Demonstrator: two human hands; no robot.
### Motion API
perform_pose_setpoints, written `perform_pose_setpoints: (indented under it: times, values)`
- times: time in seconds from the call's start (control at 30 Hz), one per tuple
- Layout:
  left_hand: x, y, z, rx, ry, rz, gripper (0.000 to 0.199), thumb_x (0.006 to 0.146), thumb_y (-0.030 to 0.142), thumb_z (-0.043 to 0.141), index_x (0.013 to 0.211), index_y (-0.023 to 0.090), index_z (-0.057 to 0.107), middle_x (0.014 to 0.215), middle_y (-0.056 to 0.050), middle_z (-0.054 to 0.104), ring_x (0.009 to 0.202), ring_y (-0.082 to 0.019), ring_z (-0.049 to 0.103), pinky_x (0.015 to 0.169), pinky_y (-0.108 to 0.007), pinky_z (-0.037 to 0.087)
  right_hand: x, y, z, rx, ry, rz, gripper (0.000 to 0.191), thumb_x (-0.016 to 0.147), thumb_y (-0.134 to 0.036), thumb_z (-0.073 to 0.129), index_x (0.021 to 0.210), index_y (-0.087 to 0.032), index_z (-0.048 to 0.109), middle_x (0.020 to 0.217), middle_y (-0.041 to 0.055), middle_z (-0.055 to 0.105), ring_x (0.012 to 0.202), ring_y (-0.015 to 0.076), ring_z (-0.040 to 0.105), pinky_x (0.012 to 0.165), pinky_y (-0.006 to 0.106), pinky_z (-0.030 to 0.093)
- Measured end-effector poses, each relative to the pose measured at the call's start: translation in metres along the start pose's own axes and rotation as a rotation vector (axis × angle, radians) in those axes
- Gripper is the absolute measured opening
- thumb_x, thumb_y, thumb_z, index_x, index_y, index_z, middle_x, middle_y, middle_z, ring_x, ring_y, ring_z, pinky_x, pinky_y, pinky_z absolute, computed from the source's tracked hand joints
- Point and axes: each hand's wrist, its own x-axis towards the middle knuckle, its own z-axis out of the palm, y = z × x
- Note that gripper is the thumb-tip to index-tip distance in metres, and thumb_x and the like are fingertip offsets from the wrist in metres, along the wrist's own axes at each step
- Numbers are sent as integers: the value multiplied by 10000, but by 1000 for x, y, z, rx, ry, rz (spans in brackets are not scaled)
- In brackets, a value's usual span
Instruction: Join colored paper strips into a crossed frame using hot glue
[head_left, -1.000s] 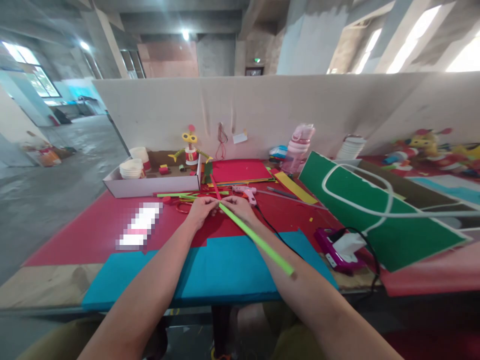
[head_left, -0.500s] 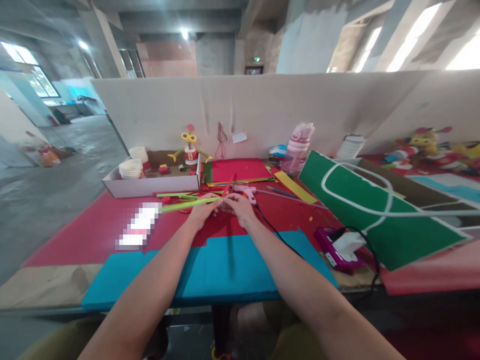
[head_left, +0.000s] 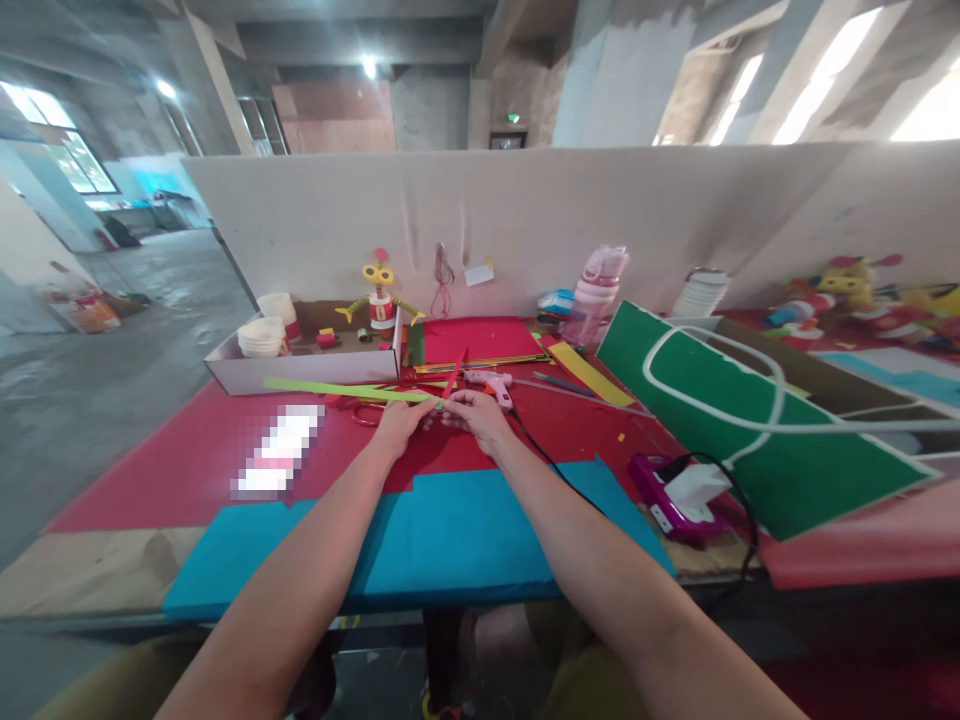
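Note:
My left hand (head_left: 405, 422) is closed on a long light-green paper strip (head_left: 337, 390), which sticks out to the left over the red table covering. A red strip (head_left: 454, 372) rises from between my fingertips, close to my right hand (head_left: 476, 415). Both hands meet at the point where the two strips come together, and the fingers of my right hand are pinched there. My fingers hide the exact join. Just beyond my right hand lies a pink glue gun (head_left: 491, 383) with a black cord. Scissors with red handles (head_left: 365, 413) rest left of my left hand.
A white box (head_left: 304, 372) holds paper cups (head_left: 261, 338) and a cup figure (head_left: 381, 308). Red paper sheets (head_left: 480, 340) are stacked behind. On the right stand a pink bottle (head_left: 596, 295), a green board (head_left: 720, 430) and a purple power strip (head_left: 679, 500). Blue paper (head_left: 480, 530) covers the front edge.
The green strip's free end has swung up and further left, uncovering the scissors handles. My hands have shifted slightly left and stay together at the strips.

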Motion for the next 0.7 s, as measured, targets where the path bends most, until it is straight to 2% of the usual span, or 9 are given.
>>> perform_pose_setpoints:
  times: [0.1, 0.23, 0.7]
  values:
    - [1, -1, 1, -2, 8, -22, 244, 652, 356, 713, 624, 129, 628, 548, -9, 585, 459, -95, 494, 467, -229, 384, 0, 0, 1, 30, 0, 10, 260, 587, -263, 812, 678, -152, 596, 562, -19, 633, 526, 99, 627, 581, 226, 562]
    - [0, 3, 2, -17, -69, 5, 274, 634, 367, 738, 682, 125, 620, 555, -1, 580, 452, -83, 484, 453, -218, 374, -2, -1, 2, 72, 7, 15, 235, 614, -232, 796, 674, -153, 582, 565, -12, 643, 535, 107, 642, 598, 230, 569]
    - [-2, 6, 1, 19, -95, 19, 270, 642, 362, 727, 678, 126, 601, 537, 8, 554, 467, -87, 491, 441, -212, 379, -1, -3, 3, 72, 16, 16, 247, 596, -222, 796, 638, -157, 561, 535, -25, 619, 512, 93, 612, 590, 224, 559]
